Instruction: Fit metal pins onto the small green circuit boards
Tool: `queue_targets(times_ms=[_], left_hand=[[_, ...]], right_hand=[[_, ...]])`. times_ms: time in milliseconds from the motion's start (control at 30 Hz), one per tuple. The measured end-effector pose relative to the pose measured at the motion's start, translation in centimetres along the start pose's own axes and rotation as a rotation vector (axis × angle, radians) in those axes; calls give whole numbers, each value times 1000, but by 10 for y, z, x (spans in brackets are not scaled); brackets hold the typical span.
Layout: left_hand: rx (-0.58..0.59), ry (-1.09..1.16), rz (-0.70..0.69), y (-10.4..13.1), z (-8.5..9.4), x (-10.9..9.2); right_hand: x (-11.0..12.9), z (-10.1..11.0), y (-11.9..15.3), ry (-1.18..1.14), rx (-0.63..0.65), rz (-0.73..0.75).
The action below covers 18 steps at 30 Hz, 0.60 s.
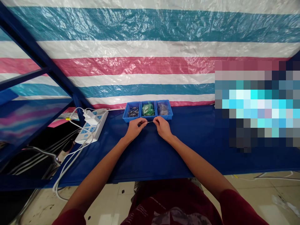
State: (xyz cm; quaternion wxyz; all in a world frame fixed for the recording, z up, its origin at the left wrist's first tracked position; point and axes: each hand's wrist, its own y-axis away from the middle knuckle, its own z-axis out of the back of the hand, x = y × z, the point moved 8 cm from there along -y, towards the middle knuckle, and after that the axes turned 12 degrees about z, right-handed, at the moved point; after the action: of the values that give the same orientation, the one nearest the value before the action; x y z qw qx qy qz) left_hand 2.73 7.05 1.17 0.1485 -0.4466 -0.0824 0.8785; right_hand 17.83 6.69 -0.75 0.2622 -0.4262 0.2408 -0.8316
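Observation:
My left hand [135,128] and my right hand [162,127] meet above the blue tabletop, just in front of three small blue bins. Each hand is closed in a pinch, thumb against fingers, at one end of a thin, short stick-like piece [150,122]. It spans the small gap between my fingertips and is too small to name. The left bin [125,116] holds many slim metal pieces [133,112]. In the middle bin [148,118] lies green and whitish plastic material [148,109]. Clear plastic bags [163,109] fill the right bin [170,113].
A white power strip [92,128] with a plugged-in adapter [91,117] and loose white cables [67,162] lies at left on the table [154,156]. Blue frame posts [58,76] rise there. Striped sheeting [140,47] hangs behind. The right side is pixelated.

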Motion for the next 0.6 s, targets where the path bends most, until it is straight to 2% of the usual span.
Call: queue_targets(times_ms=[133, 367, 600], left_hand=[[-64, 130, 10, 3, 6, -4], [-95, 7, -49, 6, 10, -11], [-81, 53, -23, 5, 9, -8]], right_hand=[[0, 4, 0, -31, -33, -35], [10, 6, 0, -78, -50, 7], [19, 9, -1, -134, -87, 101]])
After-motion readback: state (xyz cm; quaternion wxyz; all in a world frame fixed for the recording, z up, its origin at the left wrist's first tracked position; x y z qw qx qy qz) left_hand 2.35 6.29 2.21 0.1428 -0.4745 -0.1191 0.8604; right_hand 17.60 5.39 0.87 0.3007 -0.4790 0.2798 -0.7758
